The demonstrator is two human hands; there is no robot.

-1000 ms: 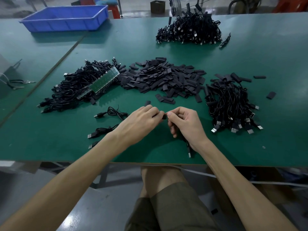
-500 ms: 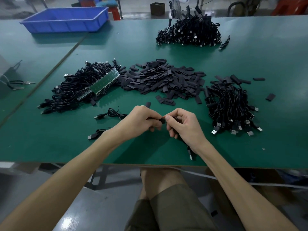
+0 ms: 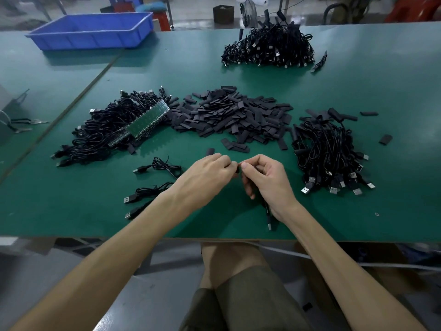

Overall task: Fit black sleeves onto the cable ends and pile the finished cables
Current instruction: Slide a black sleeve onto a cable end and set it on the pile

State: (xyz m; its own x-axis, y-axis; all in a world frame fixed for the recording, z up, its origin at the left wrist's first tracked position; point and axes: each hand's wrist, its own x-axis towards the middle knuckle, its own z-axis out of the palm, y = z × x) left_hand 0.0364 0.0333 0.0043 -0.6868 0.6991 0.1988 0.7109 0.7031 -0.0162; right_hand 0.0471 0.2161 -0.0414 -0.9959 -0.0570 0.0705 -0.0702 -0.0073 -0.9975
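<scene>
Far left of the heap of black sleeves (image 3: 233, 115) and well behind it, a blue bin (image 3: 90, 32) stands on the green table (image 3: 393, 91). Just left of the heap and touching its edge lies a tangled pile of black cables (image 3: 100, 137), with a green strip (image 3: 148, 120) lying slantwise across its top. In front of the heap and to its left, three loose cables (image 3: 155, 167) lie apart from each other, their plugs pointing left.

Straight in front of the heap, my left hand (image 3: 205, 177) has its fingers curled, and the fingertips pinch a small black sleeve (image 3: 237, 167). My right hand (image 3: 267, 180) meets it there, thumb and forefinger pinched at the same spot, the other fingers clenched round a black cable (image 3: 267, 211). Whether the sleeve is already on the cable's end I cannot tell; my fingers hide it. The cable's plug sticks out under my right wrist, toward the table's near edge.

Well behind the heap and a little to the right sits another pile of cables (image 3: 267, 48). Just right of the heap lies a third pile (image 3: 331, 151), its plugs fanned toward me, and right of that a stray sleeve (image 3: 385, 139) lies alone.
</scene>
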